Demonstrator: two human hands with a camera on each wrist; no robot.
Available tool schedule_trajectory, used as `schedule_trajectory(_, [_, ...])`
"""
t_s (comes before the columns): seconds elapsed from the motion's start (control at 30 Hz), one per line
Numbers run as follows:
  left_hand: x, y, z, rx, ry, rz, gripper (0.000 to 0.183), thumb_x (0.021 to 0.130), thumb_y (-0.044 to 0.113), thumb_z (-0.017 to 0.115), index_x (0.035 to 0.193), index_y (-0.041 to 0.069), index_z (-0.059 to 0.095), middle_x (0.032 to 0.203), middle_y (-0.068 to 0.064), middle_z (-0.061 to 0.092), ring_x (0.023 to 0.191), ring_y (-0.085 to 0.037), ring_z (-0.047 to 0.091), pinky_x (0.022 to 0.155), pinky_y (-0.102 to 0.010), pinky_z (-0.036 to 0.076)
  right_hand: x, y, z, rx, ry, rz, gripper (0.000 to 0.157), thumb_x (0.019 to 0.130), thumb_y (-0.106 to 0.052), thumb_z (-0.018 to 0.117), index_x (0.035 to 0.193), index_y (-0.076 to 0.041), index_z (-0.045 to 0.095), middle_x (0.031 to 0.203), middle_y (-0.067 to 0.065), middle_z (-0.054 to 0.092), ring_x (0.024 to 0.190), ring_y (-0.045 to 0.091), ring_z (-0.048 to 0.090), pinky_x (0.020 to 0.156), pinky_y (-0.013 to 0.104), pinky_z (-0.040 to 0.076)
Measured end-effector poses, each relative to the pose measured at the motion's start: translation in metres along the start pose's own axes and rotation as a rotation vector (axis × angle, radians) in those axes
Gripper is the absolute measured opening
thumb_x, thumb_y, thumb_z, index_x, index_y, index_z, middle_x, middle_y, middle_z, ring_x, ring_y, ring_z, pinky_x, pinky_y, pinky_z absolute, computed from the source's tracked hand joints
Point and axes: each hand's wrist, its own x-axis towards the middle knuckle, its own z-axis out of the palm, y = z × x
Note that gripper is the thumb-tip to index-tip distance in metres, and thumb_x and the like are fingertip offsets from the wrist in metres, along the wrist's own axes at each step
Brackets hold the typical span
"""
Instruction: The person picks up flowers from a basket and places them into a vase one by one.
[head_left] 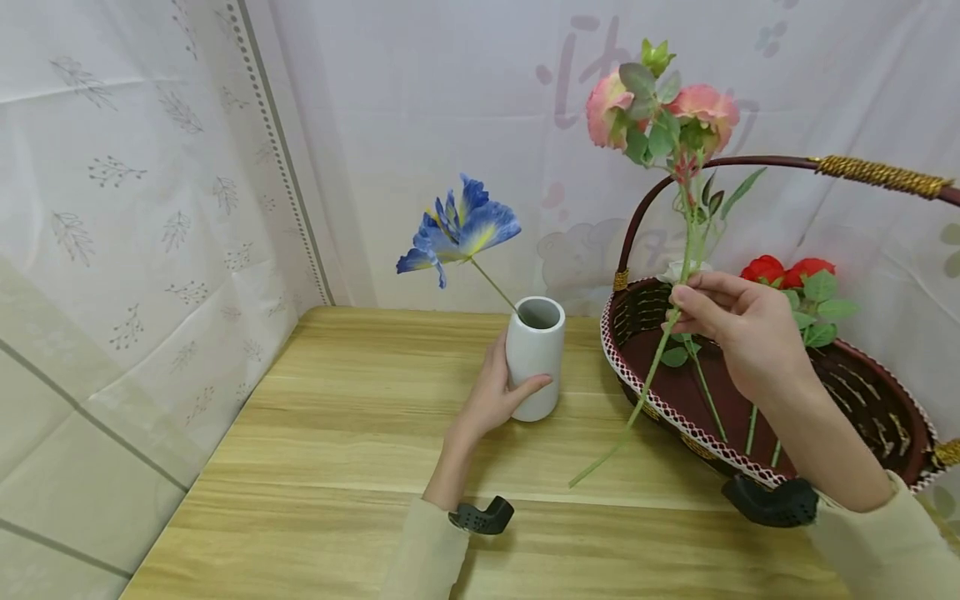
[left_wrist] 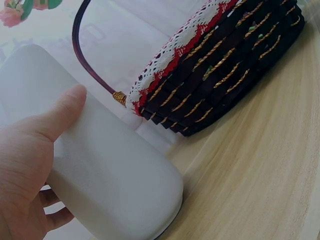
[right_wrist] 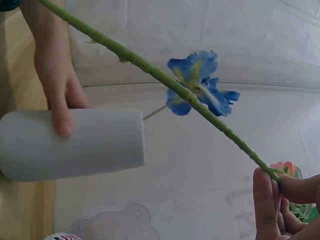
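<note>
My left hand (head_left: 495, 392) grips a white vase (head_left: 537, 358) standing upright on the wooden table; in the left wrist view the thumb lies along the vase wall (left_wrist: 115, 165). A blue artificial flower (head_left: 465, 225) leans out of the vase mouth to the left. Between thumb and fingers, my right hand (head_left: 750, 325) pinches the green stem (head_left: 652, 375) of a pink artificial flower spray (head_left: 701, 117). Its blooms are up and its stem slants down left, the lower end over the table right of the vase. The right wrist view shows the stem (right_wrist: 150, 70) crossing before the blue flower (right_wrist: 200, 85).
A dark woven basket (head_left: 892, 367) with lace trim and a tall handle (head_left: 637, 212) stands at the right. Red flowers (head_left: 787, 271) and a white flower (head_left: 682, 268) lie in it. Printed curtains hang behind and left of the wooden table (head_left: 337, 467).
</note>
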Motion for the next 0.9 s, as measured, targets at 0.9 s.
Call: schedule_trajectory(0.9, [0.004,-0.004,-0.004,-0.019,-0.031,0.061,0.096,0.090,0.030,0.079,0.161,0.019,0.015,0.145,-0.007,0.041,0.128,-0.022,0.046,0.106,-0.047,0.042,0.080,-0.039,0.017,0.212,0.166,-0.102,0.014,0.083,0.003,0.079,0.092,0.009,0.070,0.083,0.013,0.069,0.062,0.021,0.067,0.064,0.029,0.060])
